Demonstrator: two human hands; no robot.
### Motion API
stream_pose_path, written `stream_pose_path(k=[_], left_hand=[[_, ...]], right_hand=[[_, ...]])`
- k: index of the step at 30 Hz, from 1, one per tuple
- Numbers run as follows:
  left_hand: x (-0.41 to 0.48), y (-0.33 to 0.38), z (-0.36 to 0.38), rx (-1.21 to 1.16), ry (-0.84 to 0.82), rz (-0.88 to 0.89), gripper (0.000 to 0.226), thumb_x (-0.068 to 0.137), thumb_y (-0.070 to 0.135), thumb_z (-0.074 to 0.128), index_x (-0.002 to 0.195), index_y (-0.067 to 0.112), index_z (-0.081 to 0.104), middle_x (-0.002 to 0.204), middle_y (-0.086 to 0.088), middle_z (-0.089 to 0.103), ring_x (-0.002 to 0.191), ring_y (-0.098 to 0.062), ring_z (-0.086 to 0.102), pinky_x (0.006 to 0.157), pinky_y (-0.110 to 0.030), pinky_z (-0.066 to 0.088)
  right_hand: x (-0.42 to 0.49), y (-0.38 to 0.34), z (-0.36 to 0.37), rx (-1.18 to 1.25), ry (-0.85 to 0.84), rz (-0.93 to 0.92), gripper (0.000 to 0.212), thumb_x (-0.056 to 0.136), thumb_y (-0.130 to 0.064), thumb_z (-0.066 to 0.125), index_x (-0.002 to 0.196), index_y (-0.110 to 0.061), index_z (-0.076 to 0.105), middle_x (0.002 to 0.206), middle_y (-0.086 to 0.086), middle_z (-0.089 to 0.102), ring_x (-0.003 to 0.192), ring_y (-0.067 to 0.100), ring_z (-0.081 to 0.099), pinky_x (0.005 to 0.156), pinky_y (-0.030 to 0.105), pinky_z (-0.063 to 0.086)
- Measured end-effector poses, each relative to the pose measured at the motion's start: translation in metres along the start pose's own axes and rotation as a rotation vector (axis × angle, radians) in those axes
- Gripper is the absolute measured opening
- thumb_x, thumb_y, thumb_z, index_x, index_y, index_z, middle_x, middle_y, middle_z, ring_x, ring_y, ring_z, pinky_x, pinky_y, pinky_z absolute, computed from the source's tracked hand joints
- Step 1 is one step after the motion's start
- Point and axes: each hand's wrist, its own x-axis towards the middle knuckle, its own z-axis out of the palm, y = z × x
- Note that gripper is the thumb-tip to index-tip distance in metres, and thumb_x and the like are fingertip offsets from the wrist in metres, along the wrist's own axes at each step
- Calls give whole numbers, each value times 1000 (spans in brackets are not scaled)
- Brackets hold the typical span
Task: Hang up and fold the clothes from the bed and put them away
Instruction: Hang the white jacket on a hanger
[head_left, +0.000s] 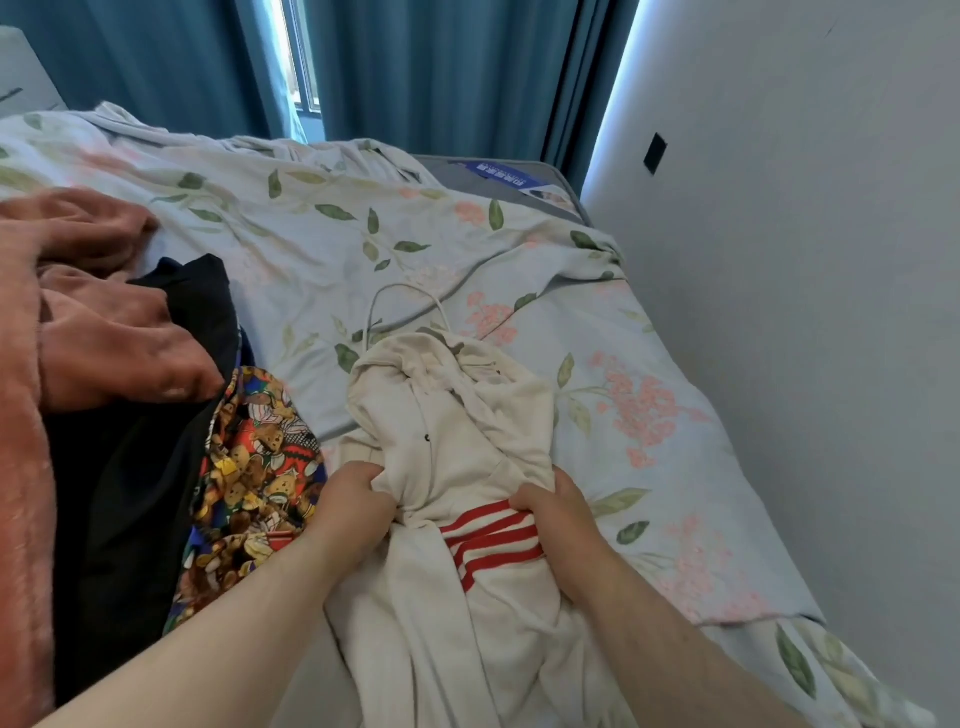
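Cream hoodie (447, 447) with red stripes, clamped at mid-body by left grip (356, 501) and right grip (553, 512), both curled into the fabric; lies on floral-sheeted bed (519, 249). White hanger hook (405, 285) beyond hood. Leftward: bear-print garment (260, 467), black garment (145, 467), pink blanket (78, 312).

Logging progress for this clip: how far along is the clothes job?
Done: the hanger looks slipped into the hoodie. In hand: left hand and right hand grip it. Left: black garment, bear-print garment and pink fleece lie piled on the bed.
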Motion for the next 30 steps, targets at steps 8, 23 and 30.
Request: stream_pose_path(k=[8,23,30], left_hand=[[-60,0,-9,-117,-247,-261,65,84,70,57,116,14,64,112,0,66,108,-25,62,96,-37,46],[-107,24,1,-363,-296,-157,30,81,-5,62,100,17,69,68,-6,71,46,-18,58,40,-24,43],[-191,75,-63,-632,-530,-155,57,53,-15,51,99,8,76,100,-24,73,89,-44,71,77,-50,58]], right_hand=[[-90,9,-37,-403,-187,-60,33,66,-38,54,97,-33,65,93,-15,71,88,7,65,77,27,50],[-141,-16,-78,-871,39,-93,37,83,-55,55,110,-31,54,112,-13,52,104,9,51,85,28,41],[-194,-77,-33,-262,-168,-286,59,84,-47,72,135,-57,44,121,-42,55,110,-14,56,92,13,48]])
